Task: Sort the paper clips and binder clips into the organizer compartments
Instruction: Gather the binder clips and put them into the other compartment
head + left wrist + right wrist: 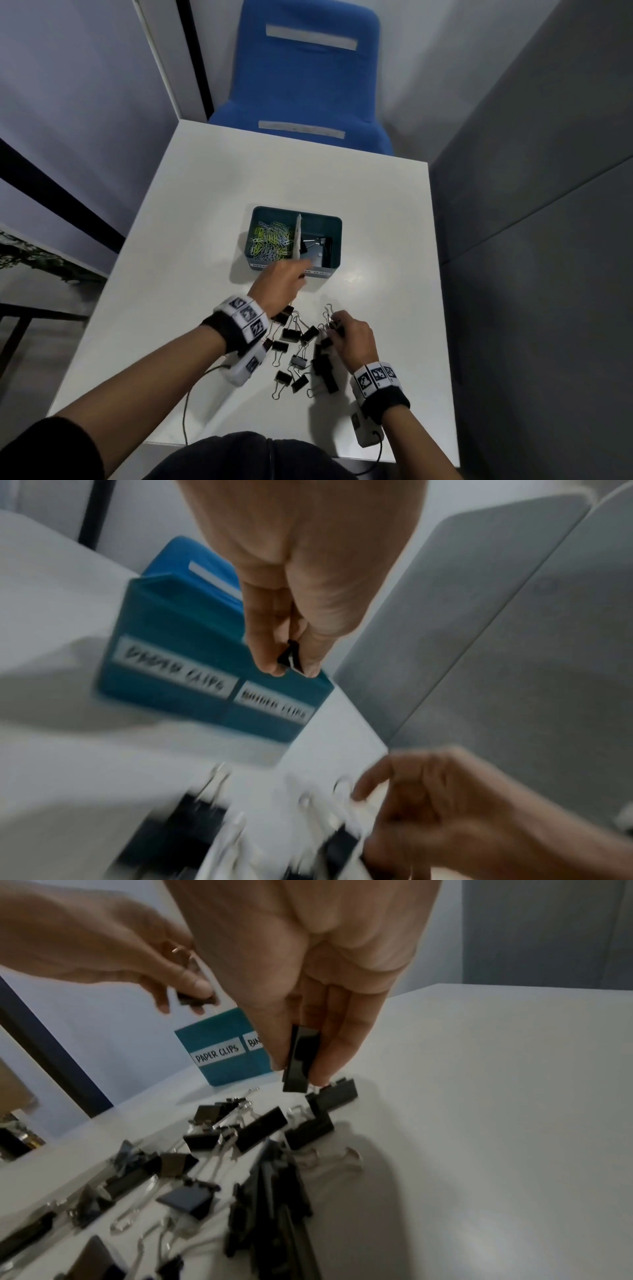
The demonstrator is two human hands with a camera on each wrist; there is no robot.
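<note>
The left hand (294,569) pinches a small black binder clip (289,653) just in front of the teal organizer (330,224), which sits mid-table. The right hand (308,961) pinches a larger black binder clip (301,1060) above the loose pile of binder clips (301,356) near the table's near edge. Coloured paper clips (272,240) fill the organizer's left compartment; some binder clips lie in the right.

The teal organizer (295,240) stands mid-table, open-topped, with an upright white divider (296,236) between its paper-clip compartment on the left and binder-clip compartment on the right. Its near wall is partly covered by the left hand (279,282). Near of it, scattered binder clips (301,356) crowd the surface between both wrists. The white table (394,274) lies bare to the right, far and left of the organizer.
</note>
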